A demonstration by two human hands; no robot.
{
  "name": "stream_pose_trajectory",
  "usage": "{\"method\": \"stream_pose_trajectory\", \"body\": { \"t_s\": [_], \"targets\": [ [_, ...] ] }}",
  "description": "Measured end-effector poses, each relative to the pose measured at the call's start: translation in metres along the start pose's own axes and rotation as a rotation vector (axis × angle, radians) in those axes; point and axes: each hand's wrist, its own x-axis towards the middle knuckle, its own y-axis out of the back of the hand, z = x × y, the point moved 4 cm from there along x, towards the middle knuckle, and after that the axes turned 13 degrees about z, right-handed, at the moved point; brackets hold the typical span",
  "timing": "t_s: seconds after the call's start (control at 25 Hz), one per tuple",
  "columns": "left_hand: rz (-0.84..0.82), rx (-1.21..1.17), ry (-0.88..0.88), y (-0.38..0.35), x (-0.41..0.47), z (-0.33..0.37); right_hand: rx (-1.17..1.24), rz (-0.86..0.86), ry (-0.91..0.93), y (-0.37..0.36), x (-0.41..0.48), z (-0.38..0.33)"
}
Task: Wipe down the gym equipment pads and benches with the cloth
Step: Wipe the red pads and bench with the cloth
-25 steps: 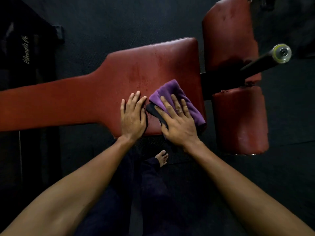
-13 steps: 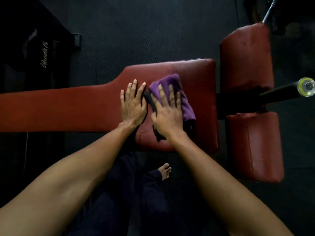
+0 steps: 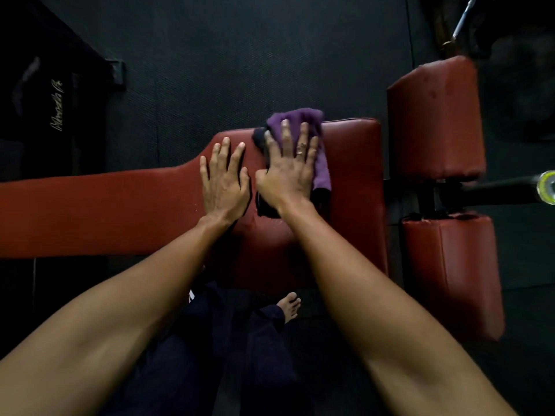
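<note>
A red padded bench (image 3: pixel 351 187) runs across the view, narrow at the left and wide at the right. A purple cloth (image 3: pixel 321 169) lies at the wide pad's far edge, part of it hanging past the edge. My right hand (image 3: pixel 288 172) presses flat on the cloth with straight, spread fingers. My left hand (image 3: pixel 223 181) rests flat on the bare pad just left of it, fingers straight.
Two red roller pads, the upper roller pad (image 3: pixel 435 115) and the lower roller pad (image 3: pixel 450 274), stand right of the bench on a black bar (image 3: pixel 495 193) with a pale end cap. Dark rubber flooring (image 3: pixel 240 55) surrounds everything. My bare foot (image 3: pixel 289 306) stands below the bench. A black frame (image 3: pixel 57 106) sits at left.
My right hand has pushed the cloth away from me, from the pad's near edge to its far edge. My left hand moved with it across the pad.
</note>
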Motion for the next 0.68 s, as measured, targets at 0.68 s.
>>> {"method": "stream_pose_trajectory", "body": {
  "t_s": [0.68],
  "targets": [
    [0.134,0.08,0.105,-0.018,0.02,-0.027,-0.151,-0.169,0.298,-0.022,0.086,-0.036]
  ]
}}
